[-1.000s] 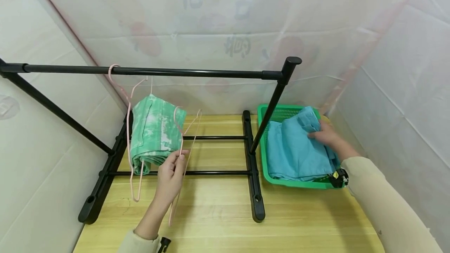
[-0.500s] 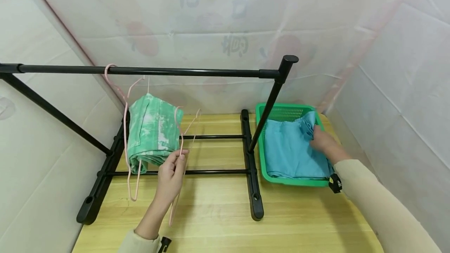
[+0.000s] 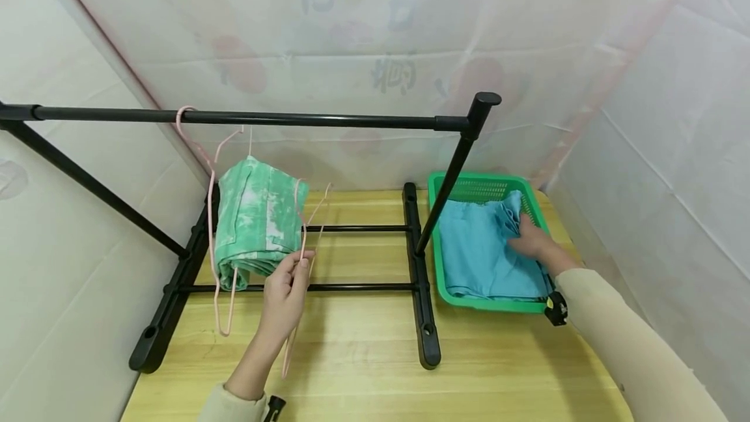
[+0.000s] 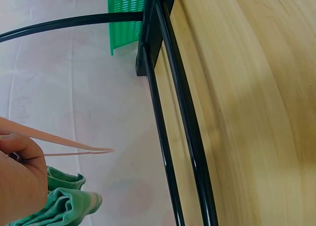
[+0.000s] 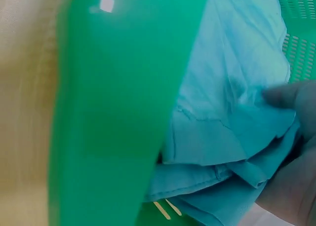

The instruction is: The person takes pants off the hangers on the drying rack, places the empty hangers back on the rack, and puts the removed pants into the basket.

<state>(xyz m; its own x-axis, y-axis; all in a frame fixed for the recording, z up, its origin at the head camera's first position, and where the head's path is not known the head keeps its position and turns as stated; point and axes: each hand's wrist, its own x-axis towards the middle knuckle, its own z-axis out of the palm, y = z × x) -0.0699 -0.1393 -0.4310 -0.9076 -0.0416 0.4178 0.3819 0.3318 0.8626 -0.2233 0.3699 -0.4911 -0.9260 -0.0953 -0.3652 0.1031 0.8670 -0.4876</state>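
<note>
In the head view my left hand [image 3: 286, 292] pinches the side of a pink clothes hanger [image 3: 288, 353], its hook pointing up. The left wrist view shows the hanger [image 4: 64, 141] jutting past the curled fingers. My right hand [image 3: 534, 241] is at the right side of a green basket [image 3: 492, 307], on a folded blue garment [image 3: 477, 253]. Seen from the right wrist, the thumb [image 5: 281, 95] presses on top of the garment [image 5: 212, 137] while the other fingers go under its folded layers, partly hidden. A green-and-white garment [image 3: 258, 213] hangs folded over another pink hanger [image 3: 212, 233].
A black clothes rack [image 3: 322, 120] stands on the wooden table [image 3: 363, 370], its top bar crossing above the left hand. One rack foot [image 3: 426, 324] lies between the left hand and the basket. Pale sheets [image 3: 363, 31] enclose the back and sides.
The right hand has shifted slightly left and lower over the blue garment, whose raised upper corner has sunk and crumpled. The left hand keeps its hold on the hanger, almost still.
</note>
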